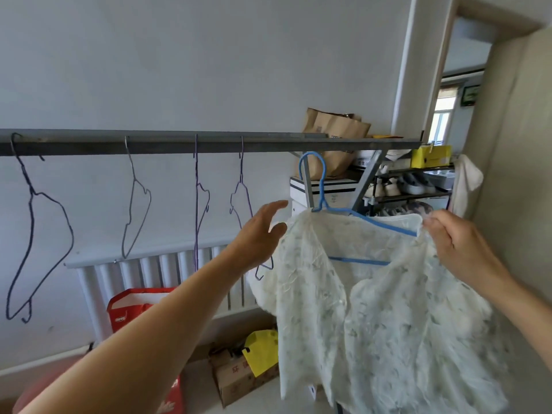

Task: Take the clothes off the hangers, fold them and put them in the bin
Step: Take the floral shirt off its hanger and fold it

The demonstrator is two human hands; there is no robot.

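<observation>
A white lacy blouse with a faint floral print hangs on a blue hanger, held off the rail in the air at the right. My right hand pinches the blouse's right shoulder together with the hanger's arm. My left hand is open with fingers spread, just left of the blouse's other shoulder, not plainly touching it. The grey rail crosses the view with several bare wire hangers hanging on it. No bin is in view.
A white radiator stands against the wall under the rail. Below it are a red bag, a cardboard box and a yellow bag. A shoe rack and paper bag sit behind the rail's right end.
</observation>
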